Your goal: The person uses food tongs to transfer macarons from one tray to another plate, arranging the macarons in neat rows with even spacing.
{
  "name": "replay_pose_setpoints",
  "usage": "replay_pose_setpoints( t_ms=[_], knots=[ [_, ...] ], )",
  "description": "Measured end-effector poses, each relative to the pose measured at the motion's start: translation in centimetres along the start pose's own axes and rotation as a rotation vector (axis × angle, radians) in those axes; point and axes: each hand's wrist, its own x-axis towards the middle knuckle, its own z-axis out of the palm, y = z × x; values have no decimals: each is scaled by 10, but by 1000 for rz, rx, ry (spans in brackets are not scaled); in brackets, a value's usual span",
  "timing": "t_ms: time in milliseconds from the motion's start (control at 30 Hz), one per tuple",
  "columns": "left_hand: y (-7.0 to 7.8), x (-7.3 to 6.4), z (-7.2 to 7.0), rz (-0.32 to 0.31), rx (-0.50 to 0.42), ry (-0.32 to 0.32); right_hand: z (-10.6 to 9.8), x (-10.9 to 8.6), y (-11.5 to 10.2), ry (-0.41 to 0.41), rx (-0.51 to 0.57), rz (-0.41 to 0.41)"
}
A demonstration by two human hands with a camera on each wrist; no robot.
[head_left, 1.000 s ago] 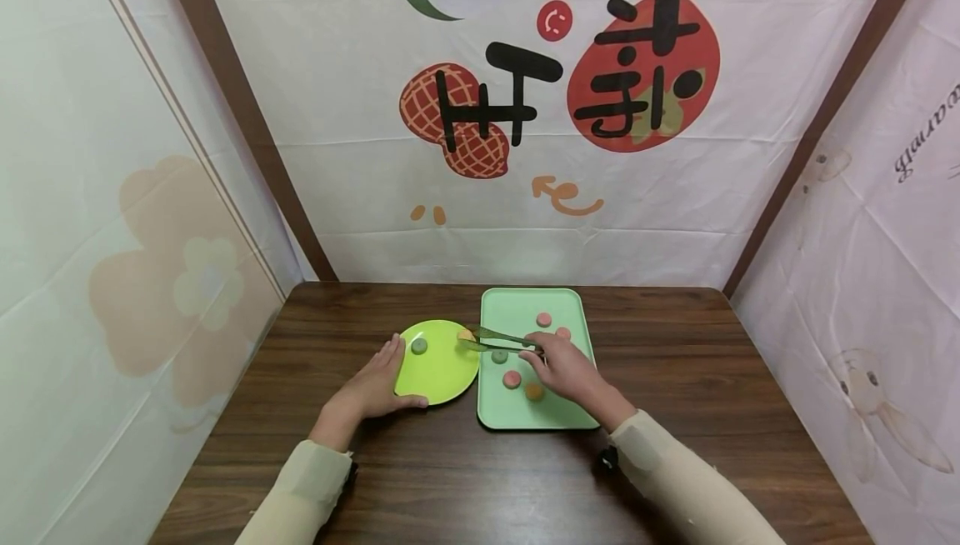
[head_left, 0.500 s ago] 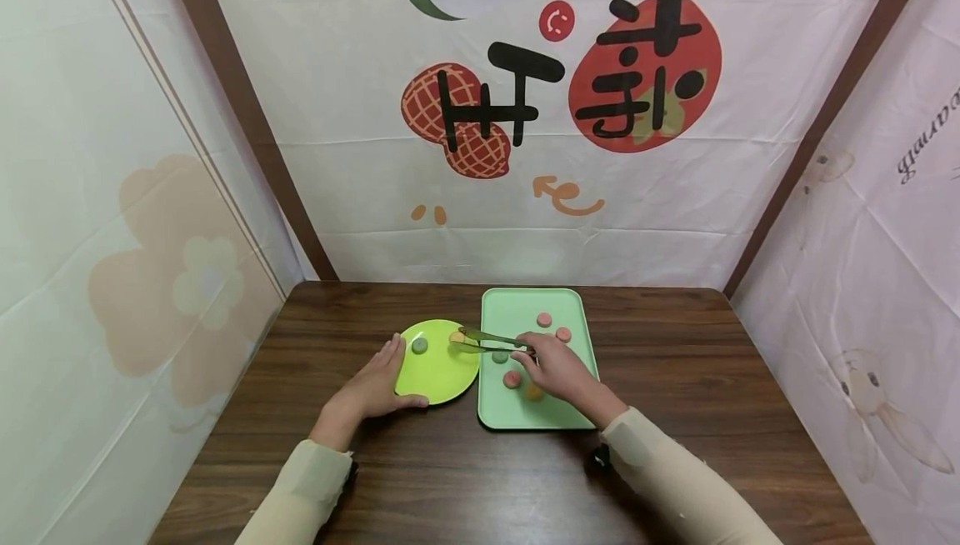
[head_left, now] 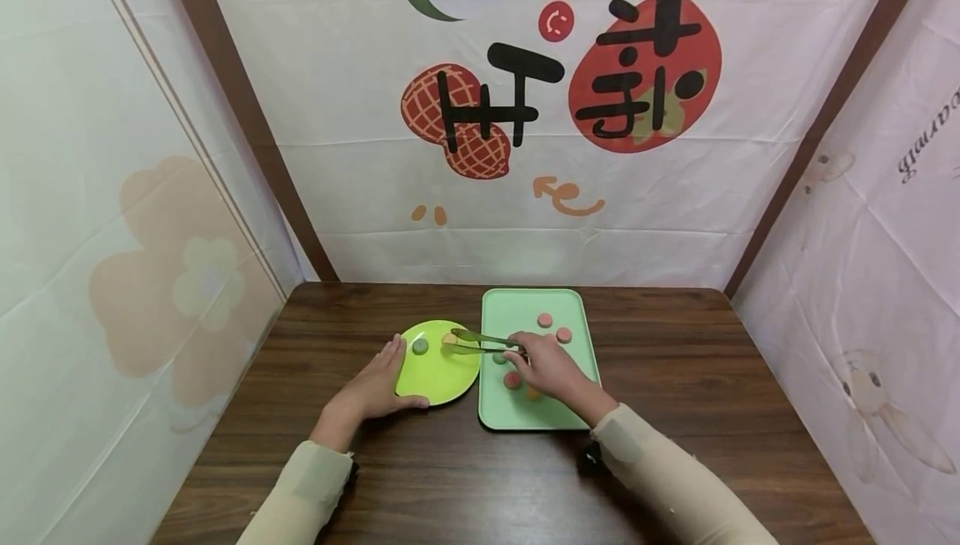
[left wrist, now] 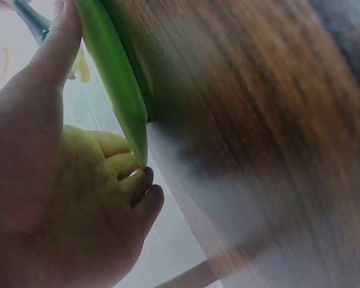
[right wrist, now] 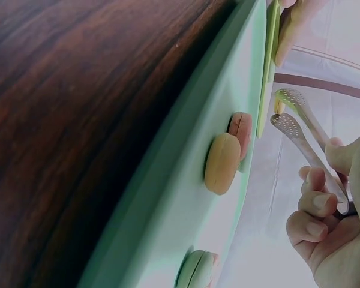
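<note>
My left hand (head_left: 369, 391) holds the left rim of a lime-green plate (head_left: 437, 382), its thumb along the near edge. A green macaron (head_left: 421, 347) lies on the plate. My right hand (head_left: 547, 366) grips metal tongs (head_left: 480, 337) that reach leftward over the plate. Between the perforated tong tips is a yellow-orange macaron (right wrist: 279, 107), over the plate's right half. Below my right hand is a mint tray (head_left: 516, 305) with pink macarons (head_left: 544, 320), another orange macaron (right wrist: 222, 163) and a green one (right wrist: 195, 270). The right hand partly hides the tray's middle.
Plate and tray stand side by side on a dark wooden table (head_left: 660, 362), with the tray on the right. Printed white cloth (head_left: 360, 187) hangs behind the table and along both sides.
My right hand has moved left with the tongs, carrying the yellow-orange macaron from the plate's right rim further in over the plate. The left hand has stayed at the plate.
</note>
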Motion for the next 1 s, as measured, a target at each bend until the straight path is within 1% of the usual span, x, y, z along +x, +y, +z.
replay_pose_setpoints(
  t_ms=[400,633,1000],
  knots=[
    [1,1,-1,11,6,-1,7,7,-4,-21,-15,15],
    [-1,0,0,6,2,6,11,11,-7,-38,-30,28],
    [1,0,0,-10,2,-7,13,13,-9,-69,-47,42]
  ],
)
